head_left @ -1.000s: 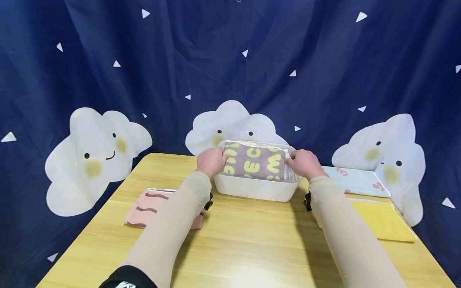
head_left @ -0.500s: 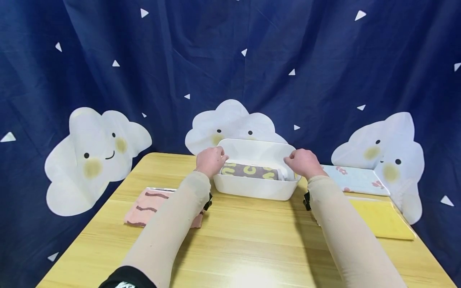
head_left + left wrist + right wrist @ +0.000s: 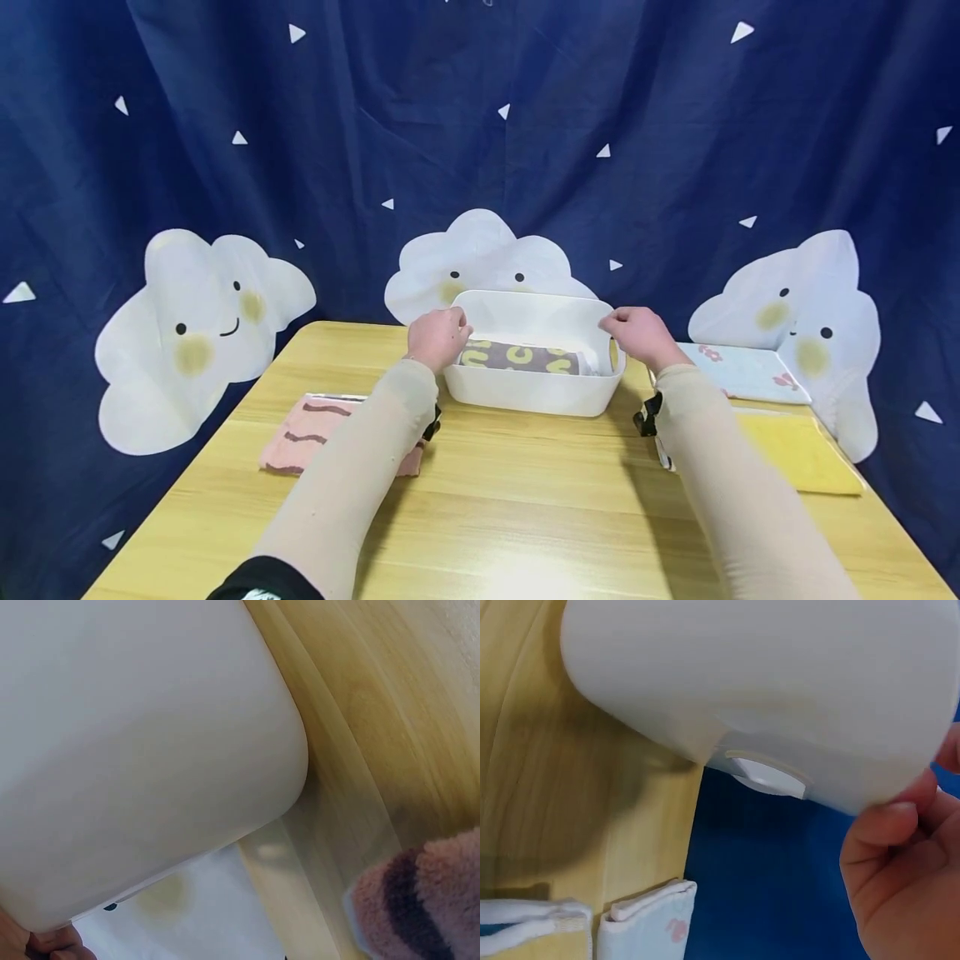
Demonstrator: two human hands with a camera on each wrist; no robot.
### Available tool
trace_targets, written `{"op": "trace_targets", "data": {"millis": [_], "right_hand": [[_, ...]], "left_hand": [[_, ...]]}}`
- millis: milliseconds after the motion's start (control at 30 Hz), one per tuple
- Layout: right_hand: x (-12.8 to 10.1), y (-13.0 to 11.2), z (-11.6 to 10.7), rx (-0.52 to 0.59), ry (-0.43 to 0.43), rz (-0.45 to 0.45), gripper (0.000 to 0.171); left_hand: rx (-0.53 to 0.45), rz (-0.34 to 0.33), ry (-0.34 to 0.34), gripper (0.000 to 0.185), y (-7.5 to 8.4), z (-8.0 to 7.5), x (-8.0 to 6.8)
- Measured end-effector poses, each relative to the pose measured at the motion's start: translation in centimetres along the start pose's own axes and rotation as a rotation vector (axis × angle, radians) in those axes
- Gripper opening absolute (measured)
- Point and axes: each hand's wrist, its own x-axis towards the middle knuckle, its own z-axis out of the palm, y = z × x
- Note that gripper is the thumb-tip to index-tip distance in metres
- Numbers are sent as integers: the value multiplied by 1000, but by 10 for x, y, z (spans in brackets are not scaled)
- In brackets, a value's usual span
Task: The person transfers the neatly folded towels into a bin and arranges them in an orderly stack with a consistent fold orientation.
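A white plastic basket (image 3: 525, 390) stands on the far part of the table. Inside lies a folded grey-brown towel with yellow lettering (image 3: 519, 357), its lower part hidden by the front wall. My left hand (image 3: 437, 335) hovers at the basket's left rim with fingers loosely curled; in the left wrist view its fingertips (image 3: 60, 943) show just past the rim. At the right back corner is my right hand (image 3: 639, 335), thumb and fingers bent close together beside the rim. In the right wrist view the thumb (image 3: 892, 823) overlaps the basket's edge. Neither hand holds the towel.
A folded pink towel with brown wavy stripes (image 3: 307, 435) lies at left, partly under my left arm. To the right are a light blue flowered towel (image 3: 750, 373) and a yellow one (image 3: 802, 454). A dark blue curtain (image 3: 480, 125) hangs behind the table.
The grey-brown towel, held upright between both hands, has been let go and dropped down into the basket. My right hand has since shifted slightly right; the left stays nearly in place.
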Motion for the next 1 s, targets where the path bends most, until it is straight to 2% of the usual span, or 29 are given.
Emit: {"op": "trace_targets", "data": {"millis": [300, 467, 633, 833, 1000], "right_hand": [[-3, 14, 1, 242, 45, 118, 42], [-2, 28, 4, 392, -23, 198, 58], [2, 36, 7, 539, -91, 199, 67], [4, 36, 13, 696, -91, 179, 53], [3, 39, 20, 876, -129, 220, 41]], "left_hand": [[-8, -16, 10, 22, -4, 2, 0], [-12, -1, 26, 21, -2, 2, 0], [-20, 9, 26, 20, -1, 3, 2], [-27, 10, 34, 21, -3, 4, 4], [-40, 11, 28, 22, -5, 5, 3]]}}
